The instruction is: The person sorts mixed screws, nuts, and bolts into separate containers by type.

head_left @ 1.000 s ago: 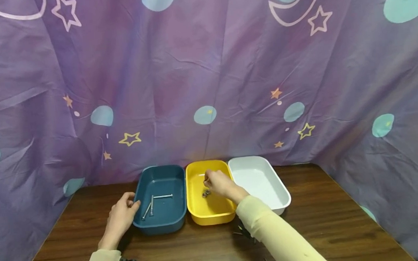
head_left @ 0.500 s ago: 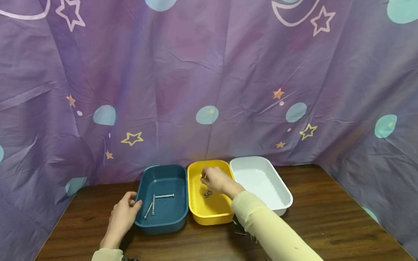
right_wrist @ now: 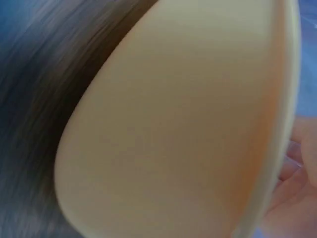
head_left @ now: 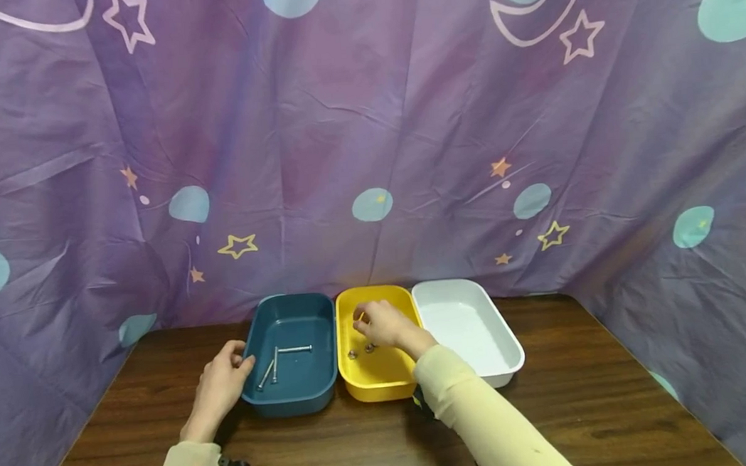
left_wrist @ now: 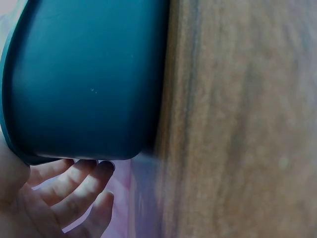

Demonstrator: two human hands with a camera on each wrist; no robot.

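Note:
A blue tray holds several long metal bolts. My left hand grips its left rim, thumb over the edge. In the left wrist view the fingers bend against the tray's outer wall. My right hand is over the yellow tray, thumb and fingertips apart with yellow showing between them. Below it, a small metal nut lies by itself on the tray floor, and another nut lies partly by the hand. In the right wrist view the tray wall hides most of that hand.
A white tray stands right of the yellow one, the three side by side on the wooden table. Behind them hangs a purple patterned cloth. The right sleeve covers part of the table front.
A nut now lies left of the others in the yellow tray. My right thumb and fingers have parted there. The left hand keeps its place on the blue rim.

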